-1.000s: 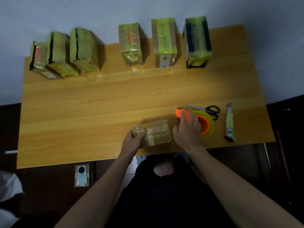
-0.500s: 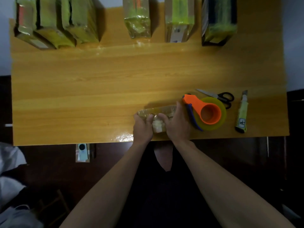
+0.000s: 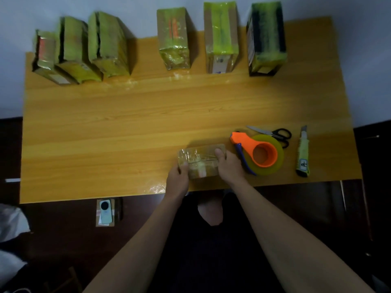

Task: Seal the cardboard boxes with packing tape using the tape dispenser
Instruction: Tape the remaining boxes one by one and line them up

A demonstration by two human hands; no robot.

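Note:
A small cardboard box [image 3: 201,159] wrapped in clear shiny tape lies near the table's front edge. My left hand [image 3: 177,180] grips its left end, thumb on the front face. My right hand [image 3: 229,168] grips its right end, thumb laid over the top. Just right of that hand, the orange tape dispenser [image 3: 257,152] with its yellowish tape roll rests on the table, held by neither hand.
Along the far edge of the wooden table [image 3: 105,127] stand three taped boxes [image 3: 80,49] at the left and three more [image 3: 220,37] at the right. Scissors [image 3: 273,133] and a utility knife [image 3: 303,155] lie right of the dispenser. A phone [image 3: 105,212] lies on the floor.
My right hand came off the dispenser and took hold of the small box's right end. Both hands now hold the box; the camera view shifted.

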